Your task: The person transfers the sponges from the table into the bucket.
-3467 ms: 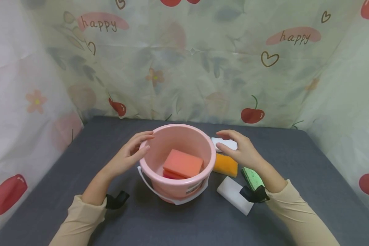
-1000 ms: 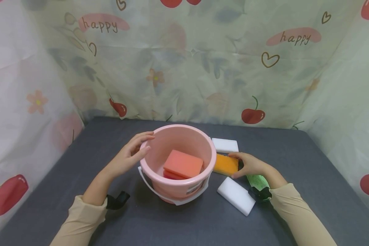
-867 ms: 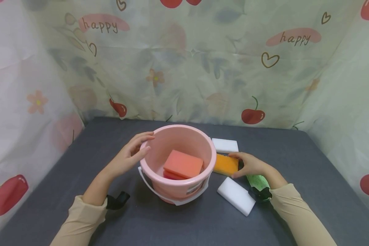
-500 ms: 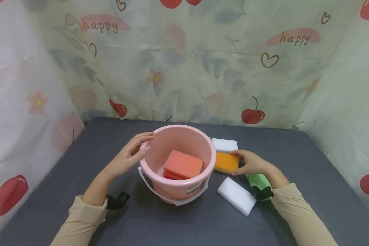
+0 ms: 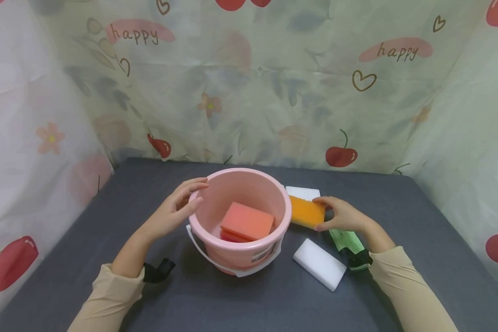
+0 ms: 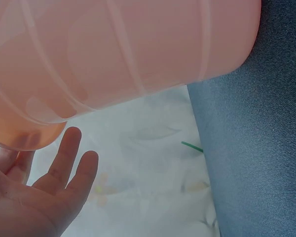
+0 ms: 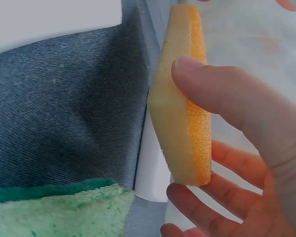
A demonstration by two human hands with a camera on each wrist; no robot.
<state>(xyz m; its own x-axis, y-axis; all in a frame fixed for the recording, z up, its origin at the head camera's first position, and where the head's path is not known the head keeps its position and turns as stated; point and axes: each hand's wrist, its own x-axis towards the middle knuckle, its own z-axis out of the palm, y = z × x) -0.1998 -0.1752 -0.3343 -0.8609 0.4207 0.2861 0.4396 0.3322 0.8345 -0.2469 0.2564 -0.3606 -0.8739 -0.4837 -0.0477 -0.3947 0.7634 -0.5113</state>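
Fingers and thumb of the right hand (image 5: 343, 216) pinch the orange sponge (image 5: 306, 211) by its outer end — lifted off the table (image 5: 398, 221), just beside the bucket (image 5: 240, 256). Its long axis runs sideways, the free end pointing toward the bucket rim. Her left hand (image 5: 175, 208) rests with relaxed fingers on the bucket's far side, probably steadying it. Two sponges (image 5: 247, 222) lie inside; white sponges (image 5: 319, 263) and a green one (image 5: 343, 240) lie nearby.

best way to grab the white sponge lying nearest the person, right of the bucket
Take the white sponge across its two long edges, coming from above. It is a flat block lying on the gray table with bare cloth along both long sides. The pink bucket and green sponge sit near its ends, so an end grip looks more cramped.
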